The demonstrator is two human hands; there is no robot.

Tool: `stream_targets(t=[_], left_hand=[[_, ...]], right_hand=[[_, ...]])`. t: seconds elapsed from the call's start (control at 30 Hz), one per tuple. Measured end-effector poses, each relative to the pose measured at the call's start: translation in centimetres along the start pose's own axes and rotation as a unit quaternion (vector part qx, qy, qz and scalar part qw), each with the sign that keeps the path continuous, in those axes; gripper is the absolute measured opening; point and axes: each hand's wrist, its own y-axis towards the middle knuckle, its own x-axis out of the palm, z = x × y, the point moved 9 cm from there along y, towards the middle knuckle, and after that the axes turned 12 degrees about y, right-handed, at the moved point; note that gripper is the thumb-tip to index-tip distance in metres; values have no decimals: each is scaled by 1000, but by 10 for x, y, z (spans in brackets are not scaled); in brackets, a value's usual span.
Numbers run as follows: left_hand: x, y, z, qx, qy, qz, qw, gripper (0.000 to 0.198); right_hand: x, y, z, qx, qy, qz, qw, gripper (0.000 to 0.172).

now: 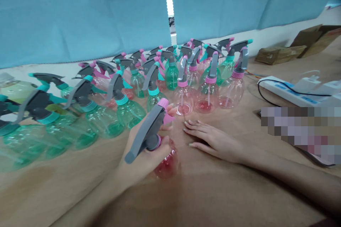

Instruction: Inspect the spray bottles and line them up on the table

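Note:
My left hand (149,152) is wrapped round the neck of a pink spray bottle (167,163) near the middle of the table. Its grey trigger head with a pink nozzle rises above my fingers and leans to the right. Part of the clear pink body is hidden by the hand. My right hand (213,140) lies flat on the brown table surface, fingers stretched out to the left, holding nothing. Just beyond it stand pink spray bottles (206,97) with grey heads. Green spray bottles (130,111) stand beyond and left of my left hand.
Several more green and pink spray bottles crowd the back and left of the table. A white power strip (282,90) with plugs and a black cable lies at right, beside a blurred-out flat object (303,134). Cardboard boxes (279,54) sit back right; a blue curtain (106,14) hangs behind.

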Motion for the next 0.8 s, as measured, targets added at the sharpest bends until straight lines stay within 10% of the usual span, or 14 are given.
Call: stream_targets(t=[0.6, 0.8], left_hand=[[1, -4, 3, 15, -34, -3, 999, 12], [3, -2, -3, -23, -28, -10, 999, 39]], right_hand=[[1, 0, 1, 1, -13, -7, 1000, 52], [2, 0, 1, 2, -10, -7, 1000, 52]])
